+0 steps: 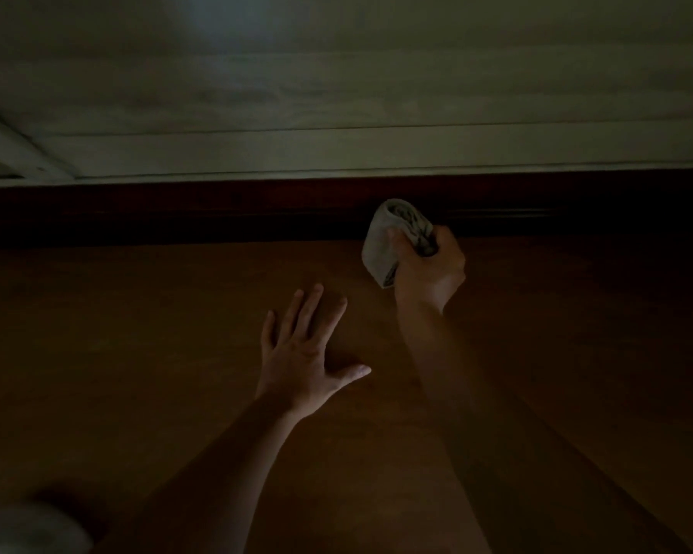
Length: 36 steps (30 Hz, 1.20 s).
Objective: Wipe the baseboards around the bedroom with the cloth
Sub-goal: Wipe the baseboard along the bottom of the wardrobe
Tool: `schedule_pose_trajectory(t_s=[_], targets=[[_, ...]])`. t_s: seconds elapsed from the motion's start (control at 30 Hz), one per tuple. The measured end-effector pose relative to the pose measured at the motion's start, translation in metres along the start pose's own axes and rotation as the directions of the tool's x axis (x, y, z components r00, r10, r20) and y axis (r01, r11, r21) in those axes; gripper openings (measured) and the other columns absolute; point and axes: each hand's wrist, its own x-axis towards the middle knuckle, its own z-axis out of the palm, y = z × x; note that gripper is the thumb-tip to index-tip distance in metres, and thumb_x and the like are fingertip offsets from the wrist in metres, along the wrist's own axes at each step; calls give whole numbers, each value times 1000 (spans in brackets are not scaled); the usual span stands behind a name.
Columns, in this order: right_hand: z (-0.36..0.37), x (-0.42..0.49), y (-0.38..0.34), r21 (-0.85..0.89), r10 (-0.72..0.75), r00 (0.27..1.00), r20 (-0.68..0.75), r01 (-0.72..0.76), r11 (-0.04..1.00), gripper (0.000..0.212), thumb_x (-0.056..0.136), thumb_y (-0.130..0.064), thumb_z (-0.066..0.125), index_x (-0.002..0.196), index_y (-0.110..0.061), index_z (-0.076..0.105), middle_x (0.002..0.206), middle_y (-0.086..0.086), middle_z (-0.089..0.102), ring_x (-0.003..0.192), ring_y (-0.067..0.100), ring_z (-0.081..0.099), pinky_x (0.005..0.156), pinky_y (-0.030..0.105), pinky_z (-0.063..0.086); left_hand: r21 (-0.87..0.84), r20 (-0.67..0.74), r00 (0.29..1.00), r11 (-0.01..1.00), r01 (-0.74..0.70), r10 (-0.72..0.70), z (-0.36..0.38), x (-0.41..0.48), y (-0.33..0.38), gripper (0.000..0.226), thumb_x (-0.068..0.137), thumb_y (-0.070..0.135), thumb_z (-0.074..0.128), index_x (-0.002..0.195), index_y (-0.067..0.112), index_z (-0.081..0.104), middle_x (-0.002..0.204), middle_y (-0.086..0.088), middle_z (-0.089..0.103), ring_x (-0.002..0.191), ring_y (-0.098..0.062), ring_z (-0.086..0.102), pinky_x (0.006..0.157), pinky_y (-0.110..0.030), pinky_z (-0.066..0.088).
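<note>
Head view, dim light, taking the dark baseboard (177, 211) as the landmark: it runs as a long, straight band across the whole width, with a faint moulded groove along its face, and looks like stained wood.

Far left and above the baseboard, a white angled strip of trim (13, 153) meets the pale, smooth wall (337, 94). Below the baseboard lies the wooden floor (137, 333), warm brown and fairly matte. Well below it, in the left corner, is a pale rounded shape (25, 529), too blurred to name.

Nearer the middle, below the baseboard and apart from it, the left hand (301, 353) rests palm-down on the floor. Its fingers are straight and spread, the thumb is out to the side, and it holds nothing; it appears to prop the body.

Right of that, the right hand (431, 269) is a closed fist around the cloth (393, 237). This is a soft, pale wad, folded or rolled, with a darker printed patch showing near the fingers. The upper end of the cloth lies against the face of the baseboard, and its lower end hangs over the floor edge.

The step in hand seems to be wiping this stretch. The next move likely calls for steady pressure into the groove while sliding the wad along the board. The bracing hand would then shift along the floor to follow. Which way the stroke should run cannot be told.
</note>
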Motion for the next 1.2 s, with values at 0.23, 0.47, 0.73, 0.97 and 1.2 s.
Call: schedule_pose_trajectory(t_s=[0.23, 0.47, 0.73, 0.97, 1.2], targets=[[11, -7, 0, -14, -20, 999, 40, 20, 1000, 30, 82, -33, 82, 88, -8, 66, 84, -3, 69, 79, 7, 66, 64, 20, 54, -13, 21, 1000, 1000, 2, -2, -2, 4, 2, 103, 72, 97, 33, 157, 50, -2, 168, 12, -19, 152, -14, -23, 121, -54, -9], [-12, 14, 8, -2, 50, 998, -38, -51, 999, 27, 82, -34, 83, 89, -14, 66, 84, -12, 65, 83, 5, 65, 70, 20, 55, -9, -35, 999, 1000, -15, 14, 3, 2, 0, 102, 72, 98, 30, 158, 48, 6, 170, 9, -10, 154, -16, -15, 121, -55, -4], [-36, 26, 7, 68, 107, 974, -198, -95, 993, 21, 85, -29, 80, 87, -20, 62, 85, -18, 60, 78, -3, 59, 67, 7, 50, 62, -98, 994, 998, -30, 36, 8, 0, 2, 97, 79, 96, 27, 159, 42, 17, 171, 3, 6, 156, -22, 1, 121, -60, 9], [-20, 13, 0, 25, 29, 999, -39, -28, 999, 22, 84, -31, 82, 89, -17, 66, 84, -15, 64, 80, -3, 62, 67, 10, 51, 124, -121, 991, 992, -36, 51, 11, -3, 4, 92, 85, 92, 23, 159, 38, 24, 169, -1, 17, 155, -27, 14, 120, -63, 16], [-53, 44, 13, 38, 81, 985, -152, -76, 996, 24, 84, -30, 81, 87, -16, 62, 86, -12, 64, 84, 7, 64, 77, 29, 61, 160, -113, 992, 986, -41, 60, 12, -1, 4, 93, 84, 92, 23, 159, 36, 25, 168, -4, 20, 154, -29, 16, 119, -63, 17]])
